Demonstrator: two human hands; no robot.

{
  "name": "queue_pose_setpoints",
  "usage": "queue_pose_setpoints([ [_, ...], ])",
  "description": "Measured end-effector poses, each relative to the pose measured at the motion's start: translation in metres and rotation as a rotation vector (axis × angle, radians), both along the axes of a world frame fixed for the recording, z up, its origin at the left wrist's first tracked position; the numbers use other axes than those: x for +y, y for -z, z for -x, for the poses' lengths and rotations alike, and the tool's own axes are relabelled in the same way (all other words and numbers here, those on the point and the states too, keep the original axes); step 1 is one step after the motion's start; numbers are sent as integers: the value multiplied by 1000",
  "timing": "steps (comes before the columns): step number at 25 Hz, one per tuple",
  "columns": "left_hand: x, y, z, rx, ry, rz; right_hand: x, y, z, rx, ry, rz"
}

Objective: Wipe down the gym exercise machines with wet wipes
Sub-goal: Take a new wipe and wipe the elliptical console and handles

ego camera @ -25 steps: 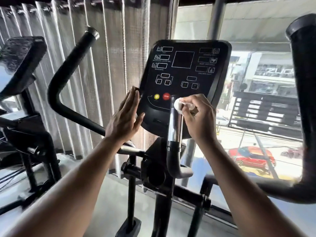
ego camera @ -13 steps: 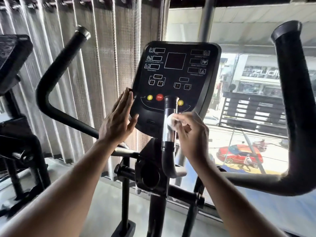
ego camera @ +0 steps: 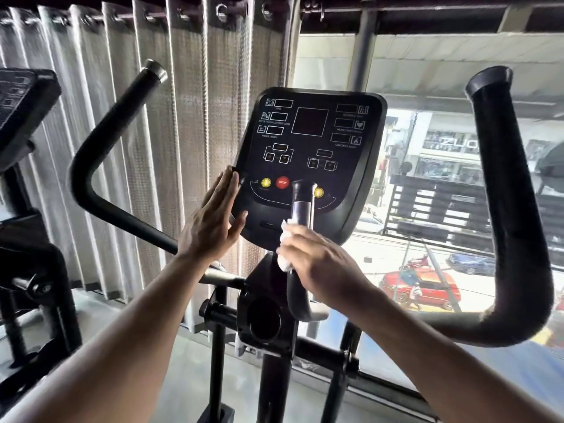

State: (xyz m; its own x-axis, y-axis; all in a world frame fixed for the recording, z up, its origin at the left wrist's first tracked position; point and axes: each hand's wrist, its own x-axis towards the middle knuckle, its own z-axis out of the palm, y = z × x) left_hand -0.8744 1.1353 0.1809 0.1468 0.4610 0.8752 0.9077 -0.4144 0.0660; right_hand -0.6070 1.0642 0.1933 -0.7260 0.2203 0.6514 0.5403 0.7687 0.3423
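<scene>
A grey curtain (ego camera: 171, 154) fills the upper left of the frame behind a black left handlebar (ego camera: 100, 154), a thick right handlebar (ego camera: 515, 209) curves down the right side before a window (ego camera: 427, 209) onto a street, and a second machine (ego camera: 27, 209) sits at the left edge. At centre the console (ego camera: 308, 166) stands partly hidden by an upright grip (ego camera: 302, 209) in front of it. The left hand (ego camera: 213, 221) lies flat, fingers straight, against the console's left edge — the right hand (ego camera: 323, 264) curls round a white wipe (ego camera: 285, 248), pressing it on the grip's lower part.
</scene>
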Motion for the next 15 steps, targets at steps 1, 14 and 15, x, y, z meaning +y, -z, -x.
queue_pose_setpoints([
  [1,0,0,0,7,4,1,10,-17,4,51,45,9],
  [14,4,2,-1,1,-38,-10,57,-31,14,1225,104,459],
  [15,4,3,-1,8,-45,-12,59,-30,17,1334,90,712],
])
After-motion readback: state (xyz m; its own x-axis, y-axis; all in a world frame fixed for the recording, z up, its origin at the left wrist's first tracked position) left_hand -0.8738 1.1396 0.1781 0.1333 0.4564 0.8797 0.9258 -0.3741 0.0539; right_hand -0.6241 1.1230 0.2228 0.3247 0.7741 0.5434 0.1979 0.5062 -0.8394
